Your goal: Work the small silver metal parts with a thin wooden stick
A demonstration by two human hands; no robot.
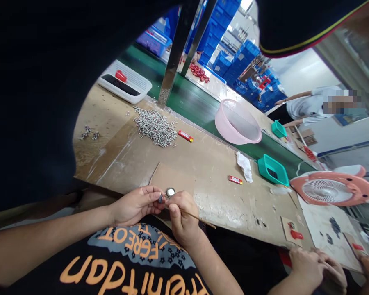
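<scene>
My left hand (137,203) is closed in a pinch on a small dark metal part (160,199) at the near edge of the cardboard-covered table (203,164). My right hand (182,215) is closed around a thin wooden stick (199,217), whose tip meets the small part. A little round metal cap (170,191) lies on the table just beyond my fingers. A pile of several small grey metal parts (156,127) lies farther off to the left.
A pink basin (237,123), two green trays (273,170) (278,129), a white cloth (244,164), red lighters (235,179) (185,135), a white basket (125,82) and a pink fan (333,188) are on the bench. Another person's hands (316,268) work at lower right; another person stands far right.
</scene>
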